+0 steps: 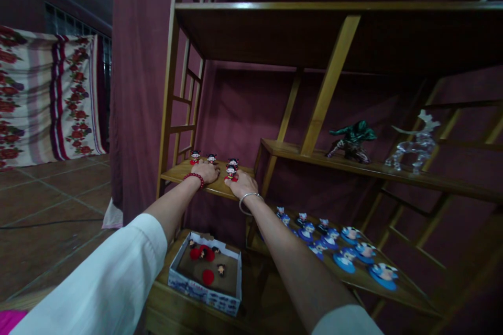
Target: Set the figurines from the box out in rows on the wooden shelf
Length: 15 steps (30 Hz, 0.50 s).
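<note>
Small red-and-black doll figurines stand on a wooden shelf at the left of the rack. My right hand, wearing a silver bangle, pinches a figurine by its red base at the shelf's front edge. Right behind that one is another figurine. My left hand, with a red bead bracelet, has its fingers bent in at the lower part of a figurine, whose base they hide. At the far left stands one more figurine, just beyond my left hand.
Below, an open box holds several more figurines and red discs. Blue-based figurines fill a lower right shelf. A green-and-brown figure and a clear deer ornament stand higher. An upright post divides the rack.
</note>
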Each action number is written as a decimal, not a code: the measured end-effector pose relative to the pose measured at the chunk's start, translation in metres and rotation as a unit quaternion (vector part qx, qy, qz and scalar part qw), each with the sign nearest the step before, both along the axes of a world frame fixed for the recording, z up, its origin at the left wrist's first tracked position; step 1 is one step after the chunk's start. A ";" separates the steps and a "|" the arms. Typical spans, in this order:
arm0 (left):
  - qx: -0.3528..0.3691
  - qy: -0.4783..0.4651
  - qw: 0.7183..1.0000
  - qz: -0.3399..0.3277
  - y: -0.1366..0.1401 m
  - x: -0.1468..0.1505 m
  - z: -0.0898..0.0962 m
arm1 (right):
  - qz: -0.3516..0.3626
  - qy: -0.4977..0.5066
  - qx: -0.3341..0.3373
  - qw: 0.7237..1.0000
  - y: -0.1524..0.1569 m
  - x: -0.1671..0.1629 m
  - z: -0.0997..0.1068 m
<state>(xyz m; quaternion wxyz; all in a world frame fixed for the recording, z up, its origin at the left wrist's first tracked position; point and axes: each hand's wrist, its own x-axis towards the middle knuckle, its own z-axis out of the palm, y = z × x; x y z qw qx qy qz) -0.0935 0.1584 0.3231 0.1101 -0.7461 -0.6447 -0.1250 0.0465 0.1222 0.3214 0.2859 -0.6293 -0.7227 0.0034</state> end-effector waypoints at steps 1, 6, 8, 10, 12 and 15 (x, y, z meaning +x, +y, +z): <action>0.001 0.001 1.000 -0.004 0.000 0.000 0.000 | -0.001 0.000 0.000 1.000 0.000 0.000 0.000; 0.022 -0.011 1.000 -0.002 -0.009 -0.001 -0.001 | -0.006 0.009 -0.001 1.000 0.001 0.001 -0.001; 0.036 -0.018 0.999 0.003 -0.016 -0.001 -0.003 | -0.005 0.017 -0.002 1.000 0.002 0.001 -0.001; 0.052 -0.023 0.998 0.010 -0.023 -0.001 -0.005 | -0.010 0.024 -0.002 1.000 0.003 0.001 -0.002; 0.075 -0.036 0.996 0.034 -0.029 0.000 -0.007 | -0.017 0.031 0.003 0.999 0.004 0.001 -0.003; 0.110 -0.067 0.990 0.058 -0.033 0.000 -0.008 | -0.026 0.033 0.014 0.999 0.004 0.001 -0.003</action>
